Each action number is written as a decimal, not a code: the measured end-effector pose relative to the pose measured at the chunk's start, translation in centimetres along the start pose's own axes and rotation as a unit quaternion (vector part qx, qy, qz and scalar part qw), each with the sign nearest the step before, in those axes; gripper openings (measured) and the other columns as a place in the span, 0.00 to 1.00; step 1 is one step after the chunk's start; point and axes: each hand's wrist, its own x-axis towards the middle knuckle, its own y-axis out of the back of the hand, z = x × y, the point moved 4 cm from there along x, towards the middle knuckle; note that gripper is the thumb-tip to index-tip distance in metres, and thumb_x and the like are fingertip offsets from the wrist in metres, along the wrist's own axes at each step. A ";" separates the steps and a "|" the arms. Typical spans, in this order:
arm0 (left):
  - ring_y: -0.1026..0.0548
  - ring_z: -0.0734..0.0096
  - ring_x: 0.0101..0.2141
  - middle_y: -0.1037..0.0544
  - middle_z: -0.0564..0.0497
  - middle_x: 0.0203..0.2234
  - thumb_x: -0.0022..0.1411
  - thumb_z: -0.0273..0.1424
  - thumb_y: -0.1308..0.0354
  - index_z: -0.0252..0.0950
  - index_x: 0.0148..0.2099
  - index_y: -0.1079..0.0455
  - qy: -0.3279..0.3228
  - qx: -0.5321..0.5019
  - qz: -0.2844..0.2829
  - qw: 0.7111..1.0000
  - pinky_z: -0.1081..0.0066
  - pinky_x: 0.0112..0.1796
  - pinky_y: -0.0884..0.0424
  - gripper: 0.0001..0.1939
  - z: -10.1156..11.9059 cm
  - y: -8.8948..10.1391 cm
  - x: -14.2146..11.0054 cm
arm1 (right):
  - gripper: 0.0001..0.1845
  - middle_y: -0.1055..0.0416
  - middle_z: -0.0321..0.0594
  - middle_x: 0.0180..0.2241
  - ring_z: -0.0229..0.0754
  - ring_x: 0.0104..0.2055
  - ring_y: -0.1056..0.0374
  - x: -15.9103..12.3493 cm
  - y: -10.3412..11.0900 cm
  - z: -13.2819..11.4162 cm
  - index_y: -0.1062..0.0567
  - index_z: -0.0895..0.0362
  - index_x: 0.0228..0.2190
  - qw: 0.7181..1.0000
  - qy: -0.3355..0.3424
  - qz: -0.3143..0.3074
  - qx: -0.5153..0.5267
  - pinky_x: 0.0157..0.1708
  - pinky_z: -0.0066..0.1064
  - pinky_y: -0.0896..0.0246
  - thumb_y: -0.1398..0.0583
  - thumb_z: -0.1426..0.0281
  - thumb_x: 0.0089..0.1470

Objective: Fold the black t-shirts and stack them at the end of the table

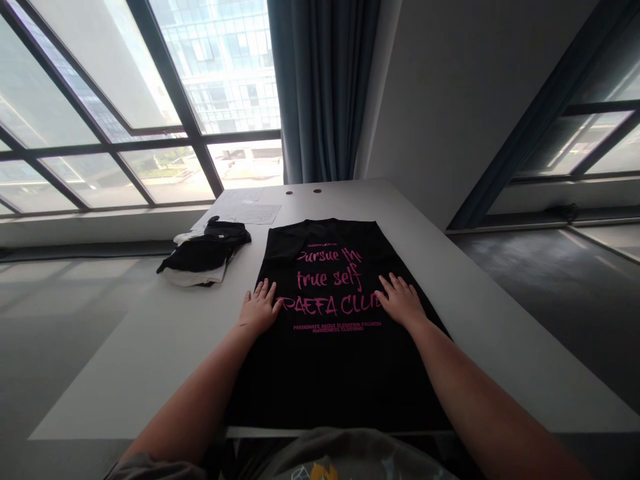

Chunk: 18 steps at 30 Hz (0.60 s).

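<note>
A black T-shirt (330, 360) with pink lettering lies flat on the white table (500, 333), its sides folded in so that it forms a long strip. My left hand (259, 308) rests flat on the shirt's left edge, fingers spread. On the right side of the print my right hand (400, 301) lies flat too, fingers stretched out. Neither hand holds anything.
A pile of folded black and white clothes (205, 257) sits at the table's left. Sheets of paper (250, 212) lie behind it, near two cable holes (303, 191). Beyond the table's far end are windows, a blue curtain (323, 87) and a wall.
</note>
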 end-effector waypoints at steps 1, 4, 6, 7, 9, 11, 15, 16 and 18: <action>0.51 0.54 0.73 0.55 0.43 0.75 0.76 0.50 0.62 0.39 0.78 0.52 0.003 -0.006 -0.009 1.000 0.46 0.69 0.52 0.37 -0.1 0.0 -0.1 | 0.36 0.56 0.46 0.75 0.56 0.76 0.58 0.0 0.0 0.0 0.45 0.51 0.73 1.000 0.000 0.000 0.000 0.72 0.52 0.60 0.55 0.50 0.70; 0.47 0.50 0.72 0.50 0.41 0.75 0.75 0.52 0.60 0.40 0.77 0.48 -0.002 -0.001 -0.001 1.000 0.42 0.68 0.54 0.36 -0.3 0.3 0.8 | 0.37 0.56 0.47 0.75 0.56 0.76 0.58 0.1 -0.1 0.0 0.45 0.51 0.73 1.000 0.001 -0.002 0.001 0.72 0.52 0.60 0.55 0.50 0.70; 0.45 0.49 0.71 0.47 0.39 0.74 0.74 0.51 0.60 0.37 0.75 0.43 -0.003 0.003 0.015 1.000 0.42 0.69 0.56 0.36 -0.3 0.6 2.2 | 0.37 0.56 0.47 0.75 0.56 0.76 0.58 0.1 -0.2 0.0 0.45 0.51 0.73 1.000 0.002 0.000 -0.001 0.71 0.53 0.60 0.55 0.50 0.70; 0.46 0.49 0.72 0.47 0.38 0.74 0.74 0.50 0.60 0.34 0.75 0.43 0.002 0.000 0.018 1.000 0.44 0.69 0.56 0.37 -0.2 0.6 3.1 | 0.37 0.56 0.47 0.75 0.56 0.76 0.58 0.2 -0.2 0.0 0.45 0.51 0.73 1.000 0.001 0.002 -0.002 0.71 0.53 0.60 0.55 0.50 0.70; 0.49 0.51 0.73 0.50 0.36 0.74 0.74 0.49 0.61 0.29 0.75 0.46 0.024 -0.017 0.008 1.000 0.49 0.69 0.53 0.38 -0.1 0.4 4.9 | 0.37 0.56 0.46 0.75 0.56 0.76 0.58 0.3 -0.3 0.1 0.45 0.51 0.73 1.000 -0.001 0.003 -0.003 0.71 0.53 0.60 0.55 0.50 0.70; 0.52 0.52 0.73 0.52 0.36 0.75 0.74 0.48 0.63 0.27 0.76 0.50 0.058 -0.037 -0.004 0.998 0.51 0.69 0.53 0.39 0.0 0.0 6.6 | 0.37 0.56 0.46 0.76 0.56 0.76 0.58 0.3 -0.3 0.2 0.45 0.51 0.73 1.000 0.000 0.000 -0.002 0.72 0.53 0.61 0.55 0.50 0.70; 0.54 0.47 0.74 0.53 0.33 0.75 0.73 0.49 0.64 0.26 0.77 0.51 0.113 -0.048 0.002 0.992 0.47 0.70 0.55 0.41 0.5 -0.5 8.6 | 0.37 0.55 0.47 0.75 0.56 0.76 0.58 0.3 -0.3 0.2 0.45 0.51 0.73 1.000 0.007 -0.002 0.004 0.72 0.52 0.60 0.55 0.50 0.70; 0.54 0.46 0.74 0.53 0.32 0.75 0.73 0.49 0.64 0.25 0.77 0.52 0.121 -0.050 0.002 0.991 0.46 0.70 0.55 0.41 0.7 -0.6 8.8 | 0.37 0.55 0.47 0.75 0.56 0.76 0.58 0.3 -0.3 0.2 0.44 0.51 0.72 1.000 0.009 0.000 0.004 0.71 0.52 0.60 0.54 0.50 0.70; 0.55 0.45 0.74 0.54 0.31 0.75 0.73 0.50 0.64 0.23 0.77 0.53 0.128 -0.054 0.001 0.990 0.45 0.70 0.57 0.43 0.9 -0.8 8.8 | 0.37 0.55 0.48 0.75 0.56 0.76 0.58 0.3 -0.3 0.2 0.44 0.51 0.72 1.000 0.010 0.004 0.004 0.71 0.52 0.60 0.54 0.50 0.70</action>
